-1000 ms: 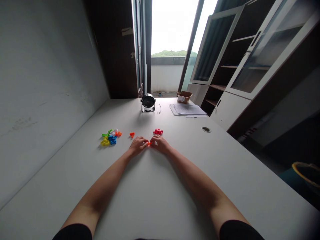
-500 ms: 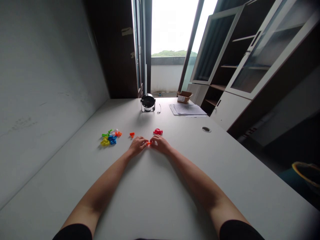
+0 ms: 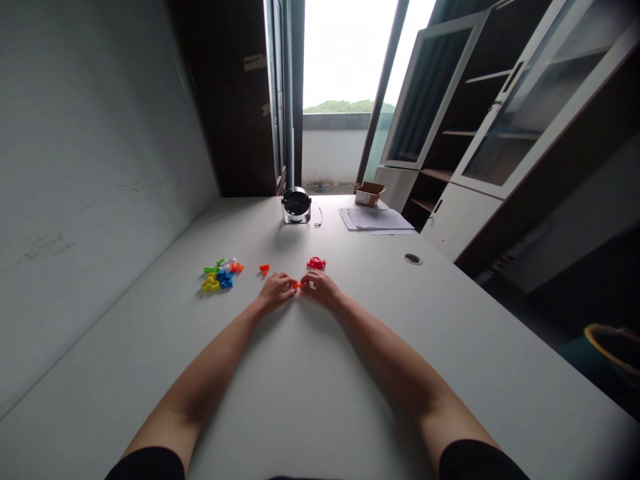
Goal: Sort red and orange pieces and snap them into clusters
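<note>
Head view: both hands rest on the table (image 3: 310, 373), and the left hand (image 3: 275, 291) and right hand (image 3: 323, 288) meet fingertip to fingertip, each pinching one end of a small orange piece (image 3: 297, 285) held between them just above the tabletop. A red piece (image 3: 316, 263) lies just beyond the right hand, a spare orange bit (image 3: 264, 269) beyond the left, and a coloured pile (image 3: 221, 273) further left. At the far edge stands an open box (image 3: 369, 194), its contents too small to tell.

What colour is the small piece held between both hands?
Orange: the piece, best in the head view.
</note>
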